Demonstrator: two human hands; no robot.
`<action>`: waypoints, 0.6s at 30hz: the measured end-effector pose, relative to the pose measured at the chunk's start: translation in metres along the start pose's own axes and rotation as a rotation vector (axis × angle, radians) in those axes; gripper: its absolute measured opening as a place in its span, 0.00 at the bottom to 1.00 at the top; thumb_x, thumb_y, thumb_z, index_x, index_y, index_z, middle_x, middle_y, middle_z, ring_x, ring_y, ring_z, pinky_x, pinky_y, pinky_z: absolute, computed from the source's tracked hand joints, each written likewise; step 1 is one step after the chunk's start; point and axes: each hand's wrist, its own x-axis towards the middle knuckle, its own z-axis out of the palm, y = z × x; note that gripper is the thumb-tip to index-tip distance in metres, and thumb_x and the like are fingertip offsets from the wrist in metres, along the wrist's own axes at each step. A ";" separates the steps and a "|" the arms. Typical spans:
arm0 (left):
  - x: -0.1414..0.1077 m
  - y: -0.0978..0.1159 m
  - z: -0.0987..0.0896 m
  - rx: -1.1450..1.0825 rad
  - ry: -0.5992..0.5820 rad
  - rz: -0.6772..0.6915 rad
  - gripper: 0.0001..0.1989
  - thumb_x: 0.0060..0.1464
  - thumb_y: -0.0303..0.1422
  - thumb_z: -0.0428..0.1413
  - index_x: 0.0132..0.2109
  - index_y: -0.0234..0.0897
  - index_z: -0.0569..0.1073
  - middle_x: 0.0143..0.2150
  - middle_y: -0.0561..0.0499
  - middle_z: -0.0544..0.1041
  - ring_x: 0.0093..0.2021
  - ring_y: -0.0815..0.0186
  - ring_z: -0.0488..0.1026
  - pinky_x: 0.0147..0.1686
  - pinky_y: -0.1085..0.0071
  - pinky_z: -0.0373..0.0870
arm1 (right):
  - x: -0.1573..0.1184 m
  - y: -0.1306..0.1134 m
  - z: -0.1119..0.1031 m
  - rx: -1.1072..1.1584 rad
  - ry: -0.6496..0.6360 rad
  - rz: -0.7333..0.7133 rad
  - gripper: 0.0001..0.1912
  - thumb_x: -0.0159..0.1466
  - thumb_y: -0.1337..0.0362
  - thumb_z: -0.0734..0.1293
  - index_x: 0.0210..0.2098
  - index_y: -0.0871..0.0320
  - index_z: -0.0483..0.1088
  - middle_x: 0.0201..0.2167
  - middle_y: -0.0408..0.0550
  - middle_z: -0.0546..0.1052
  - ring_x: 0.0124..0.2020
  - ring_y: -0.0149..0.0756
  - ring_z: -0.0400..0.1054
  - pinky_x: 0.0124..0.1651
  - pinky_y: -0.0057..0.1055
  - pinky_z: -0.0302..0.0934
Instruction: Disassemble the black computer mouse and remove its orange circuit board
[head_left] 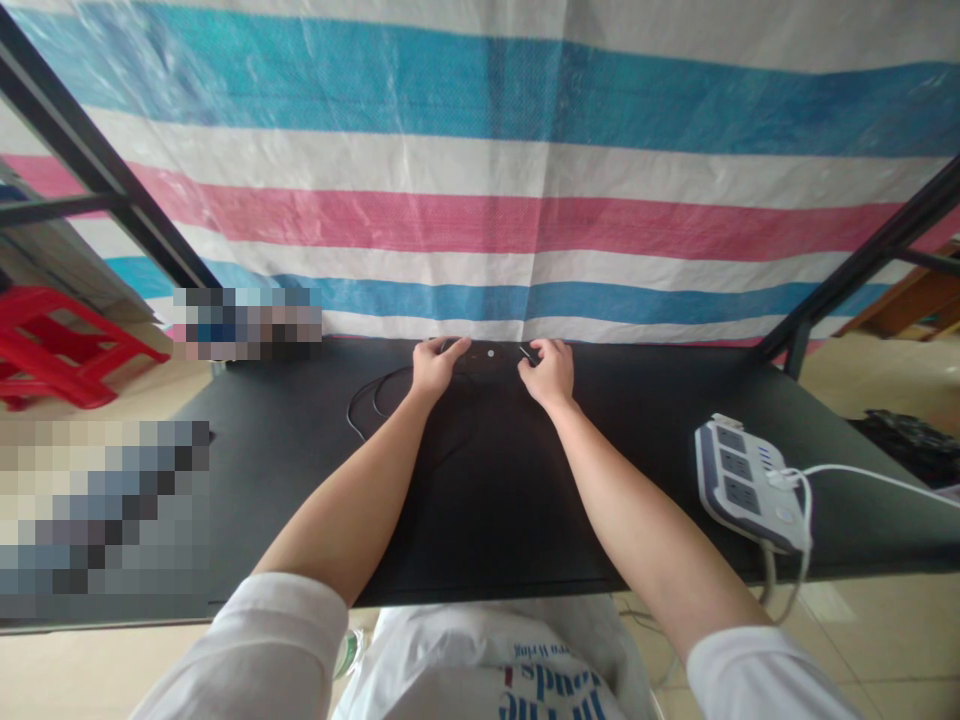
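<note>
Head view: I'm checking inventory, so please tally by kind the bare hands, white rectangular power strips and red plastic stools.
Bare left hand and right hand: 2
White rectangular power strip: 1
Red plastic stool: 1
Total: 4

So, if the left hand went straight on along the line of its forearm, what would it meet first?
Probably the striped sheet behind the black table, though the depth ahead of the left hand is unclear.

The white shirt (480, 660) bears blue lettering (555, 695), upside down in view: "In The" in large type, then "ouds", its start hidden; a smaller line (544, 650) is too blurred to read surely
</note>
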 end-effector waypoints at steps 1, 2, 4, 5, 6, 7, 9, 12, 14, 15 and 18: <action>0.000 0.001 0.000 -0.013 -0.004 -0.004 0.18 0.42 0.47 0.64 0.31 0.34 0.81 0.29 0.47 0.81 0.33 0.58 0.77 0.38 0.65 0.71 | -0.001 -0.001 0.001 0.035 0.006 -0.099 0.17 0.54 0.67 0.67 0.44 0.61 0.75 0.41 0.56 0.77 0.47 0.49 0.69 0.54 0.46 0.65; -0.001 0.001 0.000 -0.026 -0.009 -0.007 0.18 0.41 0.46 0.64 0.30 0.34 0.81 0.28 0.48 0.80 0.32 0.59 0.76 0.36 0.65 0.71 | -0.002 -0.002 0.001 0.069 0.002 -0.199 0.19 0.54 0.67 0.67 0.45 0.61 0.75 0.42 0.56 0.77 0.47 0.48 0.69 0.55 0.46 0.64; -0.001 0.003 0.001 -0.053 -0.015 -0.008 0.17 0.40 0.46 0.64 0.29 0.34 0.80 0.26 0.49 0.79 0.30 0.61 0.74 0.34 0.67 0.70 | -0.004 -0.005 0.002 0.125 -0.029 -0.378 0.22 0.54 0.67 0.68 0.49 0.61 0.73 0.45 0.56 0.77 0.49 0.48 0.69 0.57 0.46 0.64; -0.002 0.003 0.001 -0.070 -0.017 -0.011 0.17 0.40 0.46 0.65 0.28 0.34 0.80 0.25 0.49 0.78 0.29 0.62 0.73 0.33 0.67 0.69 | -0.005 -0.007 0.002 0.147 -0.050 -0.442 0.23 0.54 0.67 0.68 0.51 0.61 0.72 0.47 0.56 0.77 0.51 0.48 0.68 0.58 0.46 0.64; -0.002 0.004 0.001 -0.090 -0.020 -0.016 0.17 0.40 0.45 0.65 0.26 0.34 0.79 0.24 0.49 0.78 0.28 0.63 0.72 0.32 0.68 0.69 | -0.006 -0.009 0.003 0.163 -0.069 -0.483 0.25 0.55 0.66 0.69 0.52 0.61 0.71 0.49 0.56 0.76 0.52 0.48 0.68 0.59 0.46 0.63; -0.001 0.004 0.001 -0.112 -0.024 -0.024 0.17 0.39 0.45 0.65 0.26 0.34 0.78 0.24 0.50 0.77 0.27 0.64 0.71 0.31 0.69 0.68 | -0.007 -0.010 0.003 0.172 -0.085 -0.503 0.25 0.56 0.65 0.69 0.54 0.60 0.70 0.50 0.56 0.76 0.53 0.48 0.67 0.60 0.46 0.63; -0.001 0.004 0.002 -0.160 -0.029 -0.041 0.16 0.39 0.44 0.64 0.24 0.34 0.77 0.22 0.50 0.75 0.25 0.66 0.69 0.28 0.70 0.66 | -0.008 -0.013 0.004 0.176 -0.101 -0.504 0.26 0.57 0.64 0.70 0.55 0.58 0.69 0.52 0.55 0.76 0.55 0.49 0.67 0.60 0.47 0.63; 0.001 0.002 0.003 -0.239 -0.013 -0.055 0.16 0.39 0.44 0.63 0.25 0.34 0.77 0.22 0.51 0.74 0.26 0.66 0.69 0.27 0.71 0.66 | -0.009 -0.015 0.004 0.176 -0.092 -0.485 0.27 0.59 0.61 0.71 0.57 0.59 0.68 0.52 0.56 0.76 0.55 0.49 0.68 0.60 0.47 0.64; 0.003 0.001 0.004 -0.300 0.000 -0.081 0.17 0.39 0.46 0.61 0.27 0.34 0.77 0.23 0.51 0.74 0.26 0.66 0.70 0.27 0.71 0.67 | -0.010 -0.017 0.003 0.178 -0.092 -0.482 0.28 0.58 0.58 0.72 0.57 0.58 0.68 0.51 0.56 0.76 0.54 0.49 0.69 0.59 0.47 0.65; 0.003 0.001 0.004 -0.327 -0.001 -0.100 0.18 0.39 0.47 0.61 0.28 0.34 0.77 0.24 0.50 0.75 0.26 0.66 0.71 0.27 0.71 0.67 | -0.011 -0.017 0.003 0.176 -0.096 -0.480 0.29 0.58 0.57 0.73 0.57 0.58 0.68 0.50 0.56 0.76 0.53 0.49 0.69 0.59 0.47 0.65; 0.004 0.000 0.004 -0.382 -0.037 -0.161 0.22 0.40 0.50 0.57 0.31 0.33 0.77 0.23 0.50 0.75 0.22 0.66 0.70 0.21 0.71 0.64 | -0.012 -0.017 0.004 0.170 -0.102 -0.461 0.29 0.58 0.53 0.73 0.56 0.57 0.69 0.48 0.55 0.77 0.52 0.49 0.69 0.57 0.46 0.66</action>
